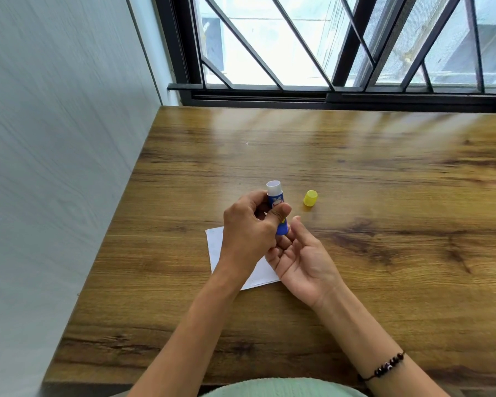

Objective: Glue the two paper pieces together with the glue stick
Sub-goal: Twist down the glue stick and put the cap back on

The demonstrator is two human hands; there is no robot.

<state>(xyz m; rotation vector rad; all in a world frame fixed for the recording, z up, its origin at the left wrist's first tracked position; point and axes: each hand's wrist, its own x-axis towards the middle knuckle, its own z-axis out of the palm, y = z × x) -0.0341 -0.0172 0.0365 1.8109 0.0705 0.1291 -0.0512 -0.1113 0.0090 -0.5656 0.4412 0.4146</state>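
My left hand (248,233) grips a blue glue stick (276,201) upright above the table, its white open top pointing up and away. My right hand (301,259) lies palm up just below it, with the thumb and fingertips at the stick's blue bottom end. The stick's yellow cap (310,198) stands on the wood a little to the right. White paper (216,247) lies flat on the table under both hands, mostly hidden by them; I cannot tell whether it is one piece or two.
The wooden table (384,196) runs to a grey wall on the left and a barred window at the back. A dark bead bracelet (387,366) sits on my right wrist. The table's front edge is close to my body.
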